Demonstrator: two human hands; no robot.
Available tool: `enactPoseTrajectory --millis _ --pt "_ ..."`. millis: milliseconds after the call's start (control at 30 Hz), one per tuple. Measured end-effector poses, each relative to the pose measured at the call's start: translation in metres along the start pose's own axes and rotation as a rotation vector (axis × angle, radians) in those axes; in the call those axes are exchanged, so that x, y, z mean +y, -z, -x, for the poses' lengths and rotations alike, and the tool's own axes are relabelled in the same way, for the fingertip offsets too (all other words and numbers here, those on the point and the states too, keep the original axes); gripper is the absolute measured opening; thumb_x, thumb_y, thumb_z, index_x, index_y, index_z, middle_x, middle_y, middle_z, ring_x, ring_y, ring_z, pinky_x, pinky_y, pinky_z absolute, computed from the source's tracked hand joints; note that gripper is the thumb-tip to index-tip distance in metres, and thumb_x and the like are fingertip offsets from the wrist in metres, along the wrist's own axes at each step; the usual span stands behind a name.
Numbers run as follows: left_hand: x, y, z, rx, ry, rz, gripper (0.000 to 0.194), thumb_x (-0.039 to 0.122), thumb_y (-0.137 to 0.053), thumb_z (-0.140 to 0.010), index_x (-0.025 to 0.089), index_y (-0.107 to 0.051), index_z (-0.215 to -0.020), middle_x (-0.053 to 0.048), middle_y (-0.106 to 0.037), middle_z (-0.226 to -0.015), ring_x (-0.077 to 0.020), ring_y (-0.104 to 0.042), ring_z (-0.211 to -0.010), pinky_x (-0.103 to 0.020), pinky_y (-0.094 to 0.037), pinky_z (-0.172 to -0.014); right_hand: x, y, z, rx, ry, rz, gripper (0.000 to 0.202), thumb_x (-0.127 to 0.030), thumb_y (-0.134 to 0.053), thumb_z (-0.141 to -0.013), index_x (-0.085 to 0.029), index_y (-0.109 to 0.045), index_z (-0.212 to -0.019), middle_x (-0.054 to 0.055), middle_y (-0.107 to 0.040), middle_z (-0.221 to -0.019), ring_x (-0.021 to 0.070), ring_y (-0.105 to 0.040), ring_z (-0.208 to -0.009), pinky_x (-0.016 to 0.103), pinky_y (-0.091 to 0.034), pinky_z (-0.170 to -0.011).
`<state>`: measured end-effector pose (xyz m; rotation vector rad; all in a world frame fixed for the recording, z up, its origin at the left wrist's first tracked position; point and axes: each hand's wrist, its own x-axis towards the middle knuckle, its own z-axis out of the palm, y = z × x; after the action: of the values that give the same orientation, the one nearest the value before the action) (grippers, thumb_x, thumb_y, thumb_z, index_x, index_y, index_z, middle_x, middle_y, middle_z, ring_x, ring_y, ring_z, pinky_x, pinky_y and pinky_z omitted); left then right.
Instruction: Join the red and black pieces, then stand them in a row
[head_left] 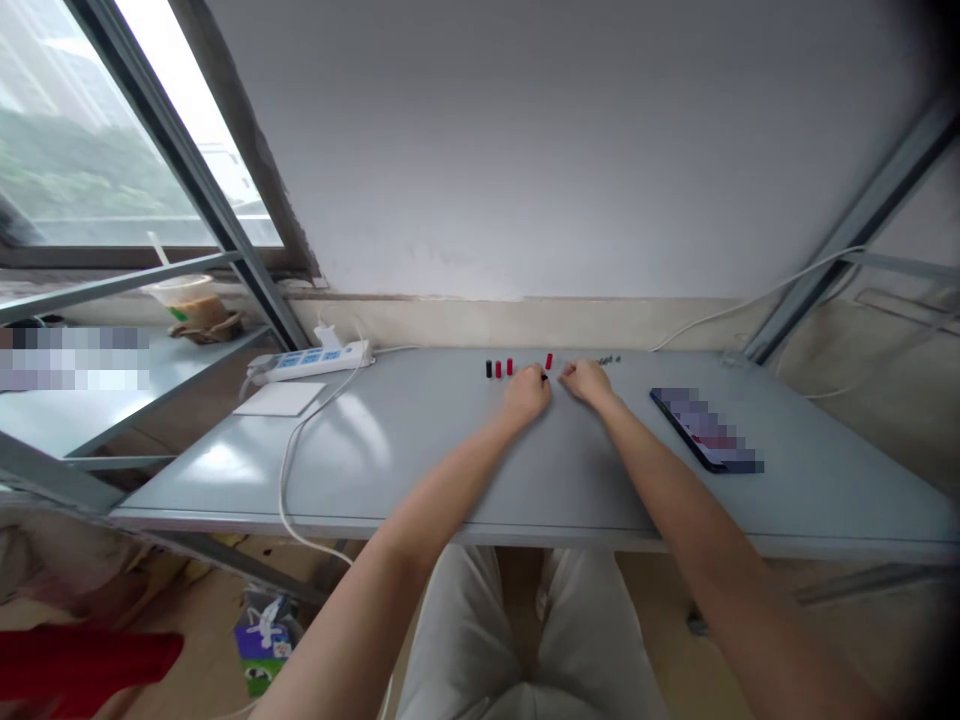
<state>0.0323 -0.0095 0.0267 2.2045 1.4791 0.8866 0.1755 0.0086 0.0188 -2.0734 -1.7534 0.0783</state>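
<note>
My left hand [528, 392] is closed near the back of the grey desk, with the dark end of a small black cylinder [545, 378] showing at its fingertips. Just right of it, my right hand [589, 382] has its fingers pinched together; whatever they may hold is too small to make out. Left of my left hand stand another black cylinder [489, 369] and two red cylinders, one [498, 370] beside the other [509, 367]. A tilted red cylinder [549, 361] is behind the gap between my hands. Several tiny dark pieces [609, 360] lie beyond my right hand.
A phone [701, 430] lies on the desk [570, 480] to the right. At left are a white power strip [319, 362], a white card [281, 399] and a cable [284, 470] hanging over the front edge. A drink cup [196, 302] stands on the side shelf.
</note>
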Motion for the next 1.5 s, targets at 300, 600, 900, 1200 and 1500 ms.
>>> enactPoseTrajectory --millis 300,600,900,1200,1500 --pt "0.005 -0.019 -0.021 0.005 0.054 -0.16 0.019 0.021 -0.044 -0.083 0.013 -0.056 -0.096 -0.018 -0.062 -0.093 -0.0269 -0.059 -0.091 -0.037 -0.044 -0.077 0.007 -0.022 0.0 0.031 -0.041 -0.074 0.021 -0.033 -0.052 -0.074 -0.018 -0.066 -0.08 0.008 -0.067 -0.079 0.0177 -0.06 -0.074 0.025 -0.041 -0.062" --pt "-0.001 -0.033 -0.031 0.011 0.075 -0.112 0.019 0.017 -0.047 -0.08 0.013 -0.056 -0.096 -0.018 -0.06 -0.098 -0.0279 -0.052 -0.102 -0.039 -0.042 -0.083 0.01 -0.024 0.001 0.047 -0.022 -0.041 0.021 -0.034 -0.053 -0.076 -0.02 -0.067 -0.082 0.009 -0.067 -0.083 0.0196 -0.061 -0.079 0.028 -0.042 -0.065" --pt "-0.005 -0.035 -0.036 -0.006 0.116 -0.173 0.015 0.022 -0.053 -0.078 0.013 -0.06 -0.088 -0.019 -0.059 -0.1 -0.0301 -0.051 -0.104 -0.041 -0.042 -0.082 0.01 -0.026 0.001 0.053 -0.018 -0.023 0.022 -0.035 -0.054 -0.077 -0.02 -0.068 -0.085 0.009 -0.068 -0.084 0.0205 -0.062 -0.081 0.028 -0.042 -0.066" --pt "-0.009 -0.038 -0.044 -0.005 0.154 -0.187 0.015 0.025 -0.052 -0.079 0.014 -0.06 -0.086 -0.018 -0.062 -0.096 -0.0282 -0.056 -0.099 -0.038 -0.044 -0.077 0.009 -0.029 0.0 0.081 -0.028 0.002 0.024 -0.036 -0.052 -0.079 -0.021 -0.068 -0.089 0.009 -0.068 -0.085 0.021 -0.062 -0.08 0.028 -0.043 -0.065" --pt "-0.008 -0.039 -0.045 0.007 0.158 -0.147 0.016 0.024 -0.051 -0.08 0.012 -0.06 -0.087 -0.02 -0.061 -0.097 -0.0307 -0.056 -0.098 -0.041 -0.042 -0.079 0.006 -0.03 -0.002 0.075 -0.052 -0.029 0.026 -0.037 -0.051 -0.08 -0.022 -0.068 -0.093 0.01 -0.068 -0.085 0.0208 -0.062 -0.08 0.028 -0.043 -0.066"
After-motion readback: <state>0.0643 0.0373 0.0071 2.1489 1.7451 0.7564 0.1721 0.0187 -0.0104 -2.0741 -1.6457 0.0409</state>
